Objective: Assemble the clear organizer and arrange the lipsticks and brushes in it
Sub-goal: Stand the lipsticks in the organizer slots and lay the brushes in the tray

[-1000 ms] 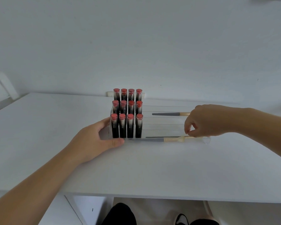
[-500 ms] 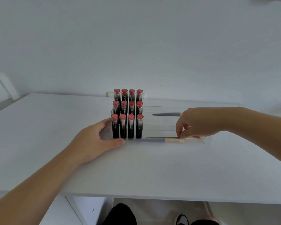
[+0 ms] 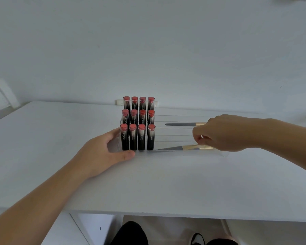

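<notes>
- White table [image 3: 166, 183] against a plain pale wall, and the clear organizer [image 3: 217, 153] sits near the table's far edge, in the middle of the view.
- Twelve lipsticks [image 3: 138, 124] stand upright in its left part: three stepped rows of four, dark tubes with red tops, each row higher than the one in front.
- Left hand [image 3: 102, 154] is at the organizer's left end, thumb laid along the front bottom edge below the front lipsticks, fingers curled round the left side wall, gripping it.
- Right hand [image 3: 224, 132] comes in from the right, over the right part of the organizer, fingertips bent down and pinching a brush [image 3: 182, 148] with a grey handle and gold ferrule.
- That brush lies lengthwise in the front tier, tilted slightly, its grey end pointing toward the lipsticks.
- Second brush [image 3: 182, 124] lies flat in a rear tier, its right end hidden behind the right hand.
- Below the table edge, dark trousers [image 3: 129, 234] and a shoe [image 3: 198, 239] show.
</notes>
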The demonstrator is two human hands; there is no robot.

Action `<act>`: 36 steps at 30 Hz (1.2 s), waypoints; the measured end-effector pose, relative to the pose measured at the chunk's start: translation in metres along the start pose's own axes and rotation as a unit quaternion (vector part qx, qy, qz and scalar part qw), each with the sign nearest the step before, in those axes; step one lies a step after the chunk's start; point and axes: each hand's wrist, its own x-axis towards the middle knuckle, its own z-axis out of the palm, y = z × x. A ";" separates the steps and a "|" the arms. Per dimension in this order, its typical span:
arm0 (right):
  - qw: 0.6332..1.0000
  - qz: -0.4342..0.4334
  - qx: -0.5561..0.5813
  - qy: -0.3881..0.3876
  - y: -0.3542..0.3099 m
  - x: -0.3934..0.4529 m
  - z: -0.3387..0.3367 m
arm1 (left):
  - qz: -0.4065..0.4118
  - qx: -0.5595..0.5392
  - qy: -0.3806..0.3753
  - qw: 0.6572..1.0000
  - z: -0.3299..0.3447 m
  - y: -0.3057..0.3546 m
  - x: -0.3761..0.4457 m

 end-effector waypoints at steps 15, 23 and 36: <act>0.991 0.067 -0.045 0.104 0.049 -0.023 0.007 | 0.001 -0.007 0.002 1.000 -0.001 -0.002 0.000; 0.990 0.041 -0.063 0.118 0.048 -0.007 0.018 | 0.004 0.011 0.008 1.000 0.001 -0.004 0.002; 0.993 0.084 0.019 0.077 0.041 -0.011 0.019 | 0.007 -0.006 0.012 1.000 0.001 -0.005 0.002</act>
